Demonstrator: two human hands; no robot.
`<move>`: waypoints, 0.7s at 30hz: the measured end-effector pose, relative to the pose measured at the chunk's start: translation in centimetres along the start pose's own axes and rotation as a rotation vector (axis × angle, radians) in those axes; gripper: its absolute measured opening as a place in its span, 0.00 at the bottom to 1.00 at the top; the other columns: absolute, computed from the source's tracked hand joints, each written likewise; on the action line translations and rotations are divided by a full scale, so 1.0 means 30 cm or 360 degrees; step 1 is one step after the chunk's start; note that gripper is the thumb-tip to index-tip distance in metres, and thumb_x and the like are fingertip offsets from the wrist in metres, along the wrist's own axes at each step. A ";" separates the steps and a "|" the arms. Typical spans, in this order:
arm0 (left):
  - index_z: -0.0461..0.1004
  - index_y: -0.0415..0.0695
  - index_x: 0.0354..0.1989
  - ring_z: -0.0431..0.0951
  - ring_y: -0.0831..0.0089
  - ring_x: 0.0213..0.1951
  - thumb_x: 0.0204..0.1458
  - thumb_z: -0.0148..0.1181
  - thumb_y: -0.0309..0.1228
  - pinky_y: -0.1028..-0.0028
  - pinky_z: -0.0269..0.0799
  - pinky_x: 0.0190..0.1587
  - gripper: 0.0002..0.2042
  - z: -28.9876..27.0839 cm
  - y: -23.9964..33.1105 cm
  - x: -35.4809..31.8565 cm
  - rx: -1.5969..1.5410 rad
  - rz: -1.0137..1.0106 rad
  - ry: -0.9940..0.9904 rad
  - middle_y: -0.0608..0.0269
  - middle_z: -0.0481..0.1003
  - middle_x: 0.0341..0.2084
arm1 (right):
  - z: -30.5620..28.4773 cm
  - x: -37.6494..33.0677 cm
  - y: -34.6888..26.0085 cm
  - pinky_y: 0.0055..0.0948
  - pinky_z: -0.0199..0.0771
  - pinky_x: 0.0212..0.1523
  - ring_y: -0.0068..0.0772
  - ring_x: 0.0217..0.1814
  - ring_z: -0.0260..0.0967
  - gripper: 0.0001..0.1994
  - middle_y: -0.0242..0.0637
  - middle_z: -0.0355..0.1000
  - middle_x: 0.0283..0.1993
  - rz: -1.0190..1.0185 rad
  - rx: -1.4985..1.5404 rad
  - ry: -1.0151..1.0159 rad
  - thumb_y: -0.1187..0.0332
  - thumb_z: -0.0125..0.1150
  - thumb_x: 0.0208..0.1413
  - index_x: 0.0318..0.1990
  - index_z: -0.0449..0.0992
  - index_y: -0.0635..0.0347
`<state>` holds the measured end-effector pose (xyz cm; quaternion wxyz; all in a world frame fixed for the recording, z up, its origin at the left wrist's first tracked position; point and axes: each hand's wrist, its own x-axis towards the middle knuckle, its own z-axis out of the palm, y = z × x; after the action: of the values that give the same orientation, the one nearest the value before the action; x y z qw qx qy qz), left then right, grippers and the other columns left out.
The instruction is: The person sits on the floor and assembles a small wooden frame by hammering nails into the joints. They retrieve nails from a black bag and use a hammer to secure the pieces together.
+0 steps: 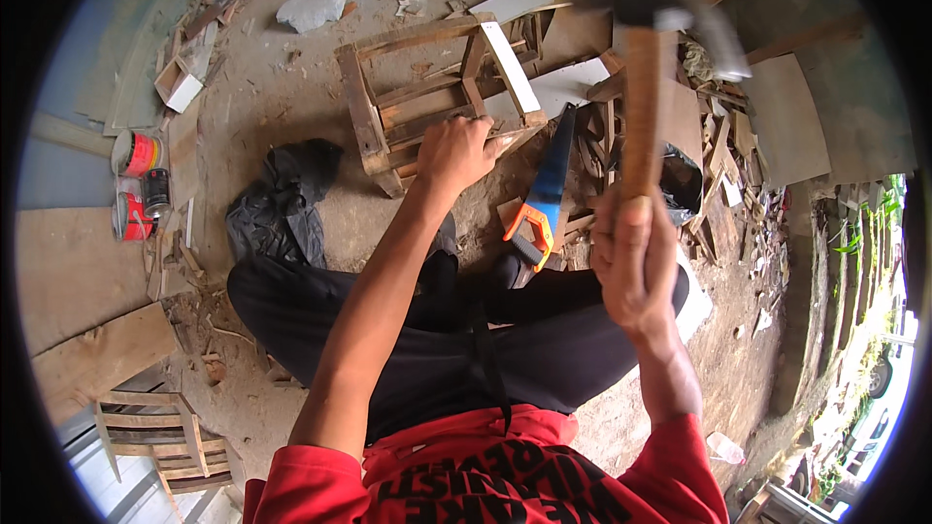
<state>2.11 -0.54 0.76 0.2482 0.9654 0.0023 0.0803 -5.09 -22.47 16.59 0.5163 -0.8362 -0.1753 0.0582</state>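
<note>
My right hand [636, 257] is wrapped round the wooden handle of a claw hammer [643, 107]. The hammer is held upright, and its dark metal head is smeared by motion. On the near rail of a small wooden frame [408, 131] rests my left hand [454, 155], its fingers curled over the wood. Whether those fingers also pinch something small, such as a nail, is hidden. The frame has several bars and one white-faced piece [511, 73] on its right side. Right of it, a handsaw [549, 184] with a blue blade and orange handle lies on the ground.
A black plastic bag [282, 204] lies left of my legs. Paint cans [136, 184] stand at the far left. Stone blocks [311, 10] lie beyond the frame. Scrap wood [723, 155] is heaped along the right side. A slatted wooden chair [165, 437] is at the lower left.
</note>
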 end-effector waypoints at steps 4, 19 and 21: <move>0.77 0.44 0.35 0.83 0.51 0.32 0.56 0.61 0.47 0.55 0.79 0.36 0.17 0.000 0.030 -0.001 0.0018 0.0020 -0.0037 0.49 0.81 0.27 | 0.009 0.001 0.093 0.29 0.62 0.22 0.23 0.20 0.60 0.23 0.32 0.64 0.20 -0.0380 0.0089 0.0032 0.50 0.44 0.70 0.41 0.66 0.67; 0.78 0.44 0.41 0.83 0.49 0.33 0.54 0.64 0.41 0.54 0.78 0.36 0.15 0.013 0.004 0.003 0.0092 0.0152 -0.0028 0.49 0.81 0.27 | 0.077 -0.017 0.213 0.48 0.69 0.28 0.64 0.30 0.75 0.24 0.60 0.70 0.22 0.0409 -0.0485 -0.0245 0.53 0.45 0.72 0.36 0.68 0.71; 0.78 0.44 0.42 0.82 0.49 0.34 0.53 0.64 0.40 0.54 0.78 0.37 0.14 0.018 0.005 0.005 0.0088 0.0114 -0.0037 0.48 0.81 0.29 | 0.060 0.001 0.214 0.48 0.68 0.27 0.61 0.27 0.74 0.26 0.59 0.70 0.21 0.0353 -0.0532 -0.0191 0.50 0.44 0.72 0.36 0.68 0.71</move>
<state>2.34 -0.92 0.38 0.2186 0.9722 -0.0331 0.0778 -4.08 -23.55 10.08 0.3495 -0.9195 -0.1199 0.1344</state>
